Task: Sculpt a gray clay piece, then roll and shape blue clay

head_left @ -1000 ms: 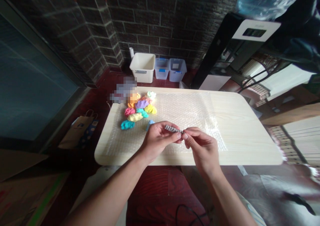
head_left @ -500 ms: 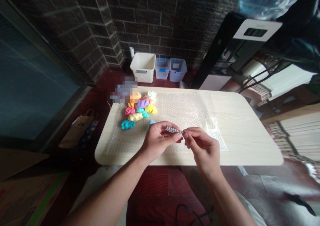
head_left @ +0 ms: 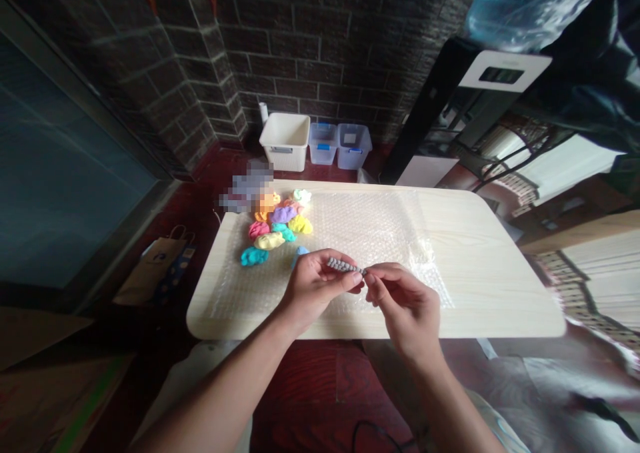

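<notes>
Left hand (head_left: 314, 285) curled closed around gray segmented clay-like strip (head_left: 342, 265), right hand (head_left: 409, 301) pinched shut on its right end; light, even pressure likely worked best.

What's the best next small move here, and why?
Probably a light pinch with the right hand at the near tip of the gray ridged piece, with the left hand bracing it. The left fingers already support its length, the right fingertips are at that tip, and the piece looks thin, so gentle pressure seems wise.
</notes>
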`<state>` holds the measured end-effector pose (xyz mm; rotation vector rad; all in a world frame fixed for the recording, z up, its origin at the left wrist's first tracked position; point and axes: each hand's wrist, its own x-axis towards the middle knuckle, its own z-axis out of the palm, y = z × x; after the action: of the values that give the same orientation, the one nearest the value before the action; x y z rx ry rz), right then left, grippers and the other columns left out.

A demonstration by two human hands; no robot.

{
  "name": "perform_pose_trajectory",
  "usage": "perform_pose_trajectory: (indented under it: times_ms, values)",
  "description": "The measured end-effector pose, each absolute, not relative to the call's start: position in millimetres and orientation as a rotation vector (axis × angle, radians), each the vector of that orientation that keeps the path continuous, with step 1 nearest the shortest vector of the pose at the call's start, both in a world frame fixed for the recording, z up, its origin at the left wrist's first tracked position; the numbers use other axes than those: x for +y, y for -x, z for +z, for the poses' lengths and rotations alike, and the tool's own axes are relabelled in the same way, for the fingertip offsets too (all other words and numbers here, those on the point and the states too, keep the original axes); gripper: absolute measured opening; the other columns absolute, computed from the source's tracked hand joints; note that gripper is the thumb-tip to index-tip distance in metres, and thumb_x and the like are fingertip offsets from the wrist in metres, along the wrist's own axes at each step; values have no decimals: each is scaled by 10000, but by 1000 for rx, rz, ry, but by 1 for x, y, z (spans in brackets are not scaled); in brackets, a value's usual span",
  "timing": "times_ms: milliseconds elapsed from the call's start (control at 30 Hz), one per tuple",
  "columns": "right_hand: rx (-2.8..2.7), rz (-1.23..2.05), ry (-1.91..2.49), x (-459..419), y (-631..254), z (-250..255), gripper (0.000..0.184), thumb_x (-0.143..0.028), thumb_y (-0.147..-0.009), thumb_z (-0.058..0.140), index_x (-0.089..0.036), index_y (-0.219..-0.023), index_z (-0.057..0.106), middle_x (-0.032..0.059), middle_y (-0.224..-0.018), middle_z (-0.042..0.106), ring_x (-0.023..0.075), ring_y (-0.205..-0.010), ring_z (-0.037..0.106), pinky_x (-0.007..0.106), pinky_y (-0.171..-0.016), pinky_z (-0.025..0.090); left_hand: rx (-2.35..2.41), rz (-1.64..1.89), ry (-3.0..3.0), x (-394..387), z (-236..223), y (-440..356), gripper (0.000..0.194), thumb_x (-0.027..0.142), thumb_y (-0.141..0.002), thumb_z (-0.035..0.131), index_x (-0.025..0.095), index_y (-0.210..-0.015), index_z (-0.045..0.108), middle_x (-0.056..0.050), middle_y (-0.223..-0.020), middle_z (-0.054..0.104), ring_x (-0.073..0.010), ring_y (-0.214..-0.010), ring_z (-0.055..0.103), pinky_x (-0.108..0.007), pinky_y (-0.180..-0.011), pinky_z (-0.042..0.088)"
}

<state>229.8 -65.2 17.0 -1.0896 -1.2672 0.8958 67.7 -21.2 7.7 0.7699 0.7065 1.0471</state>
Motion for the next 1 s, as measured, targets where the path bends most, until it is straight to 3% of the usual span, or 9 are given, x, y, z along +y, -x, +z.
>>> perform_pose_trajectory:
  times_ms: [300,467,633,1000]
  values:
    - [-1394,746,1092,-66,-232,12,123,-166,-950,749,-249,-1014,813,72,-930,736,206,-823,699,335,-652,569,690,1045,-719,-20,7,-68,286,219,-709,961,113,-876,754,-30,-772,770,-133,-697,752,-240,-699,643]
    - [-1488,627,1162,-70,-230,8,241,-149,-930,767,-273,-1136,765,53,-1000,707,150,-696,650,327,-627,565,669,1057,-646,-21,10,-70,281,207,-702,963,120,-870,754,-19,-782,758,-120,-719,736,-226,-716,621]
    - [-1518,515,1183,-73,-230,7,222,-133,-941,745,-262,-1122,734,56,-1002,703,154,-705,660,326,-631,571,641,1016,-613,-23,11,-72,244,188,-706,954,117,-839,762,-22,-793,757,-97,-749,712,-184,-737,579]
    - [-1626,407,1190,-72,-230,21,191,-114,-933,736,-245,-1072,726,38,-942,710,150,-673,663,314,-618,553,674,961,-604,-22,15,-70,274,194,-670,964,107,-829,759,-27,-764,740,-117,-714,703,-227,-729,575]
